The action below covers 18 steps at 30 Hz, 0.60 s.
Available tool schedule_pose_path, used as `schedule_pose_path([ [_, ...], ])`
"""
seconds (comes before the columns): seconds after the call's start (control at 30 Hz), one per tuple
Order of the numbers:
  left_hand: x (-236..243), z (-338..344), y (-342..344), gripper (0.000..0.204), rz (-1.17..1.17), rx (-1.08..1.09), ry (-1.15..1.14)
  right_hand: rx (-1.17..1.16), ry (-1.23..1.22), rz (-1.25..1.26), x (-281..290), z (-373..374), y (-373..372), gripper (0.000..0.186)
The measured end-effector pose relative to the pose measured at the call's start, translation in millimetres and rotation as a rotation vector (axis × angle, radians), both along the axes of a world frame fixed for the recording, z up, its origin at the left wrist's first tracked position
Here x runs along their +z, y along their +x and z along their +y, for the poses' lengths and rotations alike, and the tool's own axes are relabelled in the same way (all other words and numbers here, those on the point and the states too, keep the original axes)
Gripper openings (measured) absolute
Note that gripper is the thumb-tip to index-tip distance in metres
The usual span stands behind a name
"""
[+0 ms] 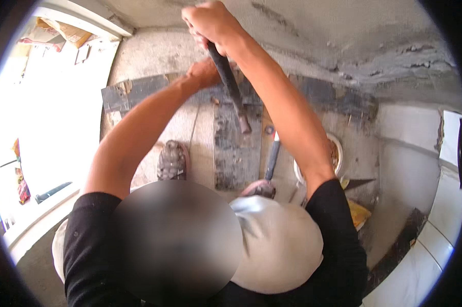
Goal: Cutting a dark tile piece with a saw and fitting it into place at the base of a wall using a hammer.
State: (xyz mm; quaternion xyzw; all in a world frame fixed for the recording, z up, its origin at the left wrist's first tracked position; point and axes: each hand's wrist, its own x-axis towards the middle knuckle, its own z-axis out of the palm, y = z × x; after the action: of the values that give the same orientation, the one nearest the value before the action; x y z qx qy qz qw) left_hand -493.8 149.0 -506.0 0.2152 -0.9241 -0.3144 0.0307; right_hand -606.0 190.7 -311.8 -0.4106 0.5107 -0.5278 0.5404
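Dark-handled tool (228,84): held out ahead of the person, above the floor; runs from the right hand (210,23) back toward the body and slightly to the right; long axis slanting, the far end in the fist, the blunt end nearest the feet; right hand on it, hence nearer; left hand (205,73) lower in the view, just left of the handle, over the long board (144,92).

Hands: right one clenched around the end of the handle; left one partly hidden, fingers out of sight; cannot tell whether it grasps the board, something else or nothing.

Appearance of tool: slim, black, straight shaft; short brownish, worn-looking end, slightly wider than the shaft; this end shows against the short board (236,158), contact or gap not clear.

Surroundings: long board, dark and scuffed, lying crosswise near the grey wall (343,30); short board, grey-black and patchy, pointing from it toward the person; second tool (273,161), dark grip with red near its top, to the right of the short board; white bucket (340,153), partly behind the right forearm; yellow packet (360,214), farther right.
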Motion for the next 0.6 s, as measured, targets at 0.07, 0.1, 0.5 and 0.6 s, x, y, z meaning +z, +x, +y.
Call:
schedule_pose_path([
  [0.07, 23.3, 16.5, -15.8, 0.029, -0.207, 0.032, -0.197, -0.046, 0.074, 0.050, -8.6, 1.8, -17.4, 0.029],
  [0.1, 43.0, 22.9, -28.1, 0.028, -0.321, 0.036, -0.161, 0.119, 0.177, -0.124, -22.7, -6.2, -31.3, 0.028],
  [0.5, 22.5, 10.4, -17.1, 0.029, -0.225, 0.090, -0.119, -0.012, 0.052, -0.066, -1.3, 16.6, 3.8, 0.029],
  [0.6, -11.3, 6.0, -13.4, 0.028, -0.252, 0.005, -0.312, -0.174, -0.199, 0.252, -10.2, 18.7, 15.3, 0.033],
])
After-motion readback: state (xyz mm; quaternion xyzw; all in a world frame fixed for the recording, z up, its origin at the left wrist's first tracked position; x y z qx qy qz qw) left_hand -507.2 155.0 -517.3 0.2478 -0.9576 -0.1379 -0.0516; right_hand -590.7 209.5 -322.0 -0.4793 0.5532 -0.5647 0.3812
